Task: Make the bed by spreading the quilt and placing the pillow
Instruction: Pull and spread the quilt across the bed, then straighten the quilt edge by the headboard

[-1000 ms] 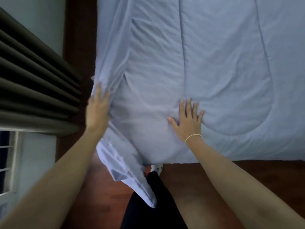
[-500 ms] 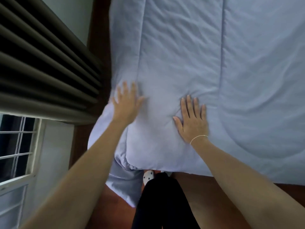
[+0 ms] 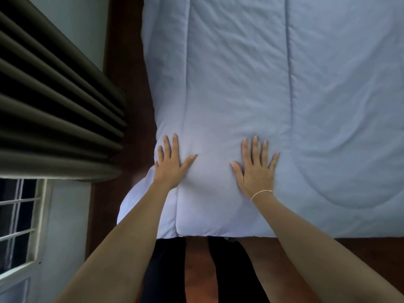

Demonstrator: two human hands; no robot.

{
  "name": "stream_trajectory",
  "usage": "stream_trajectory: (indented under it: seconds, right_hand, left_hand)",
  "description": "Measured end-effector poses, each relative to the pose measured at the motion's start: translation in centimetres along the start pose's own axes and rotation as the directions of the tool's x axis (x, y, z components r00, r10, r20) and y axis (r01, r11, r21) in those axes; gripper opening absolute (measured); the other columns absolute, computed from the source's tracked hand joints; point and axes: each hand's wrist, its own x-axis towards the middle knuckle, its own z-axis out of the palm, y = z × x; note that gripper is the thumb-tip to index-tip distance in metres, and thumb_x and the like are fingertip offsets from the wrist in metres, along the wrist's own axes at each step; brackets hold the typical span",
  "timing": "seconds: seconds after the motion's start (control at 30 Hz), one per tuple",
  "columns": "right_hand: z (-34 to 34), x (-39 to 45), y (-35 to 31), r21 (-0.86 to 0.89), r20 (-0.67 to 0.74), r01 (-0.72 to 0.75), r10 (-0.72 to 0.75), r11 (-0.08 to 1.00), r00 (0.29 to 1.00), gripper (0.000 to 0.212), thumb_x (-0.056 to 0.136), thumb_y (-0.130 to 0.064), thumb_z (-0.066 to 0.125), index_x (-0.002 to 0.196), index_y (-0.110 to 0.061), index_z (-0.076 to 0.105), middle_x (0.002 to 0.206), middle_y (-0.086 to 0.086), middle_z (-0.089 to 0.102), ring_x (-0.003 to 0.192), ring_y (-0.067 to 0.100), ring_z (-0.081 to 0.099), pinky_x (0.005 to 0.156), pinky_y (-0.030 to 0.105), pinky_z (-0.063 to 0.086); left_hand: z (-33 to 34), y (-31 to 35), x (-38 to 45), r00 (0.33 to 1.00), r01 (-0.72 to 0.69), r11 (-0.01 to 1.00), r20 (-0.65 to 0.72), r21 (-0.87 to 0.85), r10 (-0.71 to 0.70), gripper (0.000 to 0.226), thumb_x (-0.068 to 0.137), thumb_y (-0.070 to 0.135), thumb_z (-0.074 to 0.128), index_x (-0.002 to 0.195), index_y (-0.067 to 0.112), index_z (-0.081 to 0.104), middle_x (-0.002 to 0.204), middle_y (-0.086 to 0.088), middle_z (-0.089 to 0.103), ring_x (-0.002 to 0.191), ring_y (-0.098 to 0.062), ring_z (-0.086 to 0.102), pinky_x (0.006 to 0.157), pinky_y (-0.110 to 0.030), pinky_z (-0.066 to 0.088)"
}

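A pale blue quilt (image 3: 273,88) covers the bed and fills most of the view, its near edge hanging over the foot of the bed. My left hand (image 3: 171,165) lies flat, fingers spread, on the quilt's near left corner. My right hand (image 3: 256,169), with a thin band at the wrist, presses flat on the quilt a little to the right. Neither hand grips the cloth. No pillow is in view.
Dark pleated curtains (image 3: 54,110) hang at the left above a barred window (image 3: 15,226). A narrow strip of dark wooden floor (image 3: 124,62) runs between the wall and the bed. My dark-trousered legs (image 3: 166,270) stand at the foot of the bed.
My left hand has moved from the quilt's hanging left edge onto its top, and the drooping corner now lies smoother. My right hand has stayed flat on the quilt.
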Motion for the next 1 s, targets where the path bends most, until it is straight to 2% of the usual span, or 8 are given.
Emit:
stream_trajectory:
  seconds: [0.17, 0.27, 0.43, 0.6, 0.77, 0.87, 0.93, 1.0]
  right_hand:
    - [-0.9, -0.2, -5.0, 0.058, 0.055, -0.069, 0.066, 0.996, 0.996, 0.069, 0.094, -0.057, 0.015, 0.153, -0.022, 0.007, 0.161, 0.003, 0.008, 0.146, 0.04, 0.007, 0.116, 0.06, 0.013]
    - [-1.0, -0.8, -8.0, 0.04, 0.141, -0.051, 0.045, 0.998, 0.989, 0.07, 0.094, -0.06, 0.019, 0.152, -0.027, -0.001, 0.161, 0.001, 0.0, 0.147, 0.036, -0.001, 0.119, 0.054, 0.007]
    - [-1.9, 0.1, -12.5, 0.074, 0.223, -0.34, 0.317, 0.937, 0.922, 0.073, 0.092, -0.052, 0.04, 0.152, -0.028, 0.005, 0.162, 0.0, -0.001, 0.148, 0.033, -0.002, 0.116, 0.056, 0.009]
    - [-4.6, 2.3, -16.6, 0.169, 0.295, -0.549, 0.489, 0.819, 0.821, 0.078, 0.088, -0.039, 0.05, 0.152, -0.017, 0.01, 0.161, 0.011, 0.005, 0.146, 0.038, 0.007, 0.116, 0.049, 0.017]
    - [-4.8, 3.8, -19.5, 0.252, 0.299, -0.685, 0.618, 0.684, 0.727, 0.094, 0.082, -0.066, 0.049, 0.152, -0.024, 0.002, 0.16, 0.013, -0.003, 0.146, 0.039, 0.0, 0.116, 0.055, 0.012]
    - [-4.7, 4.0, -20.0, 0.193, 0.299, -0.685, 0.623, 0.702, 0.723, 0.098, 0.077, -0.076, 0.045, 0.148, -0.037, -0.01, 0.159, 0.017, -0.004, 0.145, 0.042, 0.001, 0.111, 0.062, 0.016]
    - [-4.9, 4.5, -20.0, 0.193, 0.268, -0.719, 0.669, 0.667, 0.693, 0.091, 0.077, -0.078, 0.043, 0.148, -0.042, -0.002, 0.157, 0.019, 0.008, 0.142, 0.043, 0.012, 0.106, 0.067, 0.02]
    - [-5.3, 5.9, -19.8, 0.234, 0.191, -0.752, 0.729, 0.616, 0.657, 0.086, 0.078, -0.074, 0.043, 0.149, -0.036, 0.013, 0.149, 0.022, 0.025, 0.135, 0.042, 0.027, 0.104, 0.07, 0.022]
  left_hand:
    - [-4.3, -3.1, -0.1, 0.991, -0.109, 0.984, 0.09, 0.143, 0.097, 0.083, 0.083, 0.074, 0.022, 0.147, 0.034, -0.014, 0.159, 0.0, -0.015, 0.146, -0.03, -0.005, 0.115, -0.054, 0.015]
    - [-9.6, -5.9, 0.1, 0.986, -0.153, 0.965, 0.092, 0.213, 0.136, 0.081, 0.087, 0.07, 0.022, 0.148, 0.031, -0.014, 0.159, -0.003, -0.016, 0.146, -0.029, -0.006, 0.116, -0.051, 0.013]
    - [-19.2, -10.4, 1.8, 0.976, -0.218, 0.907, 0.062, 0.359, 0.21, 0.077, 0.092, 0.064, 0.026, 0.149, 0.027, -0.011, 0.159, -0.008, -0.013, 0.146, -0.03, -0.001, 0.116, -0.049, 0.018]
    - [-25.5, -10.9, 3.9, 0.97, -0.233, 0.898, 0.026, 0.372, 0.241, 0.078, 0.091, 0.066, 0.024, 0.149, 0.027, -0.013, 0.158, -0.008, -0.016, 0.146, -0.029, -0.004, 0.116, -0.05, 0.015]
    - [-28.9, -8.8, 7.2, 0.946, -0.295, 0.866, -0.001, 0.405, 0.323, 0.076, 0.092, 0.064, 0.025, 0.15, 0.026, -0.005, 0.159, -0.008, -0.011, 0.147, -0.027, -0.002, 0.116, -0.046, 0.014]
    - [-29.5, -7.6, 8.9, 0.929, -0.342, 0.839, 0.016, 0.422, 0.37, 0.071, 0.094, 0.059, 0.029, 0.151, 0.024, 0.004, 0.16, -0.008, -0.002, 0.147, -0.026, 0.006, 0.116, -0.044, 0.017]
    - [-29.8, -6.7, 10.1, 0.913, -0.381, 0.815, 0.041, 0.436, 0.405, 0.066, 0.096, 0.053, 0.032, 0.151, 0.022, 0.012, 0.159, -0.009, 0.006, 0.145, -0.027, 0.012, 0.115, -0.043, 0.021]
    - [-30.4, -5.6, 11.9, 0.886, -0.439, 0.775, 0.076, 0.455, 0.457, 0.062, 0.097, 0.05, 0.033, 0.15, 0.02, 0.017, 0.159, -0.009, 0.012, 0.144, -0.027, 0.018, 0.113, -0.043, 0.025]
